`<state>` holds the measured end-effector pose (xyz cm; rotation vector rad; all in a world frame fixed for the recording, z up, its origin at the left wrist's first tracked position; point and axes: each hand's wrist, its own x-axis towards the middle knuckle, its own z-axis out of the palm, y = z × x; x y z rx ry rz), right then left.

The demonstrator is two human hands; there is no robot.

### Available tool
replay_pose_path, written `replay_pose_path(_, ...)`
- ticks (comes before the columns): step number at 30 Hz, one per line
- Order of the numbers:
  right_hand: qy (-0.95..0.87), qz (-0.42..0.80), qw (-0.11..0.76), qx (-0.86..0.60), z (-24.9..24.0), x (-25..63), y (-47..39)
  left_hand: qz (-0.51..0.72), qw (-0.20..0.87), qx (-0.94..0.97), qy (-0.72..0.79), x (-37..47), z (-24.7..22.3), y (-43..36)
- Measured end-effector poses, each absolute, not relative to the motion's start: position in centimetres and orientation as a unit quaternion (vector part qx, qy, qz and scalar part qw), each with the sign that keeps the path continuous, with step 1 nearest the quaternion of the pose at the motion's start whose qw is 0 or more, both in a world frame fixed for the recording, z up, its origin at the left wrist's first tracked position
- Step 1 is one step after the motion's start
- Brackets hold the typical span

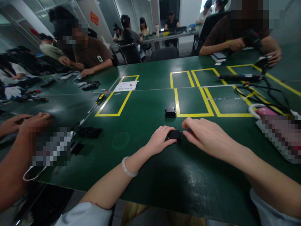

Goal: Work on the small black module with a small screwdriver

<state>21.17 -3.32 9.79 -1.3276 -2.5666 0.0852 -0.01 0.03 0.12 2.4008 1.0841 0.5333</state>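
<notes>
My left hand, with a pale bracelet on its wrist, grips a small black part between thumb and fingers, low over the green table. Just right of that part is my right hand, its fingers curled and the thumb close to the fingertips; something dark and too small to name shows between them. A second black block stands on the table beyond my hands, beside the left edge of a yellow taped rectangle.
A yellow-black screwdriver and white paper sheet lie at left centre. Another person's hands are at far left, near black pieces. Cables, a black tool and a pink item are right. People sit across the table.
</notes>
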Motion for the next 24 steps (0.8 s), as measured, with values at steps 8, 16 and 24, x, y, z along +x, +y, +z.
replay_pose_path(8,-0.877,0.013,0.115,-0.466,9.56,21.20,-3.10,0.189,0.225,0.871,0.394,-0.03,0.21,0.02)
replay_pose_path(16,-0.880,0.019,0.128,-0.457,9.78,21.16,-3.29,0.201,0.224,0.870,0.390,-0.04,0.13,-0.02)
replay_pose_path(24,-0.874,0.013,0.116,-0.471,9.45,21.19,-2.92,0.194,0.226,0.869,0.394,-0.02,0.17,0.00)
